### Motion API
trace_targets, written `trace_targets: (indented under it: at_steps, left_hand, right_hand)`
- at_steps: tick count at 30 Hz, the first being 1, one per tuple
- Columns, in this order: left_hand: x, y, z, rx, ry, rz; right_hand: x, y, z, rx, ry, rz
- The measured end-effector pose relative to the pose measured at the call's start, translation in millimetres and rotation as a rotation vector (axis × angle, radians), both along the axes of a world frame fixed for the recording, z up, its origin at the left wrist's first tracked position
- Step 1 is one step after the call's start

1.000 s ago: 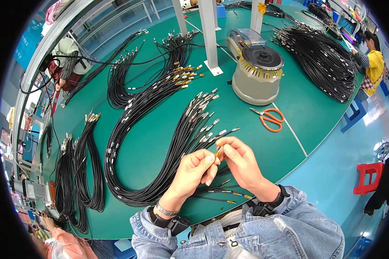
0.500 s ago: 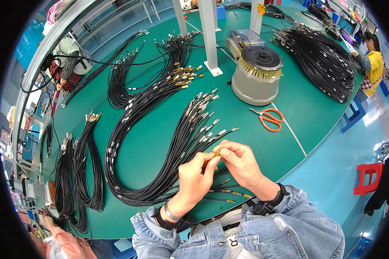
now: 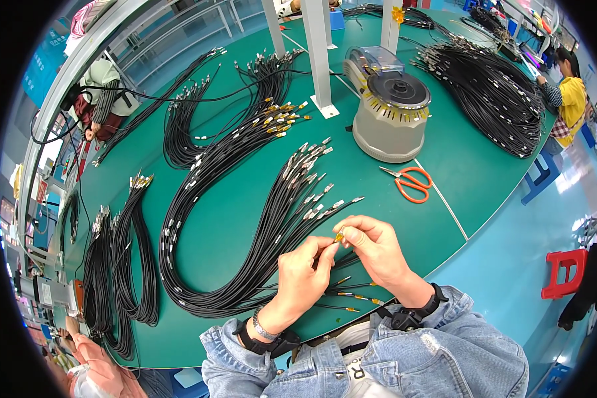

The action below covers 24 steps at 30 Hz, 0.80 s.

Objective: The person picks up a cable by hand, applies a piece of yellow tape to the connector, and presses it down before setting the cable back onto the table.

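In front of me, my left hand (image 3: 302, 273) pinches a thin black cable close to its end, the fingers closed. My right hand (image 3: 381, 251) closes thumb and forefinger on the yellow tape (image 3: 339, 237) at that cable's tip. Most of the held cable is hidden by my fingers. Under and beside my hands lie a few loose cable ends with yellow tape (image 3: 353, 309). Curving away to the left is a big bundle of black cables (image 3: 196, 282), with silver connectors (image 3: 325, 207) fanned out near my fingertips.
A grey tape dispenser (image 3: 389, 132) with a black disc stands beyond my hands, near orange-handled scissors (image 3: 414, 184). Grey posts (image 3: 318, 60) rise from the green table (image 3: 438, 229). More cable bundles (image 3: 487, 93) lie around. A red stool (image 3: 564, 273) stands right; people sit nearby.
My right fingertips have moved slightly right, away from the left ones, and more of the yellow tape shows between them. My left hand stays nearly in place.
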State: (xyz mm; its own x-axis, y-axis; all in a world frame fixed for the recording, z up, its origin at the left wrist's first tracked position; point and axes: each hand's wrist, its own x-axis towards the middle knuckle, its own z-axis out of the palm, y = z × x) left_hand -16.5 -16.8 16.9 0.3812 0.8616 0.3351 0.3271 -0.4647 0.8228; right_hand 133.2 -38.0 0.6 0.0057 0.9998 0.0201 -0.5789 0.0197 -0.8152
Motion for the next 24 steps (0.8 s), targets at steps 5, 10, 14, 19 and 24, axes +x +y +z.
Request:
trace_targets:
  at_steps: [5, 10, 14, 19, 24]
  left_hand:
    - [0, 0, 0, -0.131, 0.121, -0.010]
    - [2, 21, -7, 0.236, 0.338, -0.133]
    - [1, 37, -16, 0.352, 0.465, 0.047]
    - [1, 47, -25, 0.376, 0.590, 0.083]
    - [0, 49, -24, 0.335, 0.465, 0.083]
  right_hand:
    - [21, 1, 10, -0.032, -0.260, -0.104]
    - [72, 7, 15, -0.047, -0.432, -0.282]
    - [104, 19, 23, 0.000, -0.454, -0.392]
    - [145, 48, 33, 0.009, -0.492, -0.525]
    - [179, 77, 39, 0.011, -0.569, -0.596]
